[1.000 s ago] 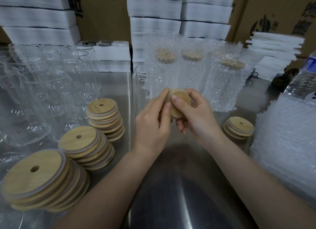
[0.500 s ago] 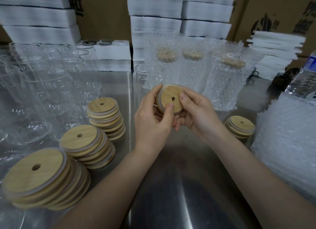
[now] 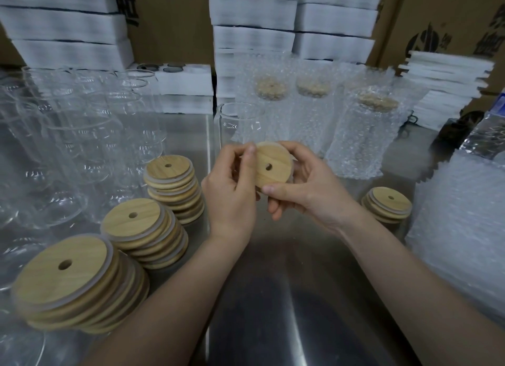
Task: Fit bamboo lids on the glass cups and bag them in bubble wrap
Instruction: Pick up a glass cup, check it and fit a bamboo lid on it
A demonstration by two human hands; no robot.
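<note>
Lid (image 3: 273, 166) now flipped flat-face toward you, hole visible, pinched between your left hand (image 3: 232, 190) and right hand (image 3: 308, 190). Bare glass cup (image 3: 240, 125) just beyond them; looks ready to seat.

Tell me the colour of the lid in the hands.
Light tan bamboo lid, head view.

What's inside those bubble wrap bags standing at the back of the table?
Through each bubble wrap bag a tan bamboo lid shows near the top, at least three in all. The glass cups they presumably sit on are blurred out by the wrap.
</note>
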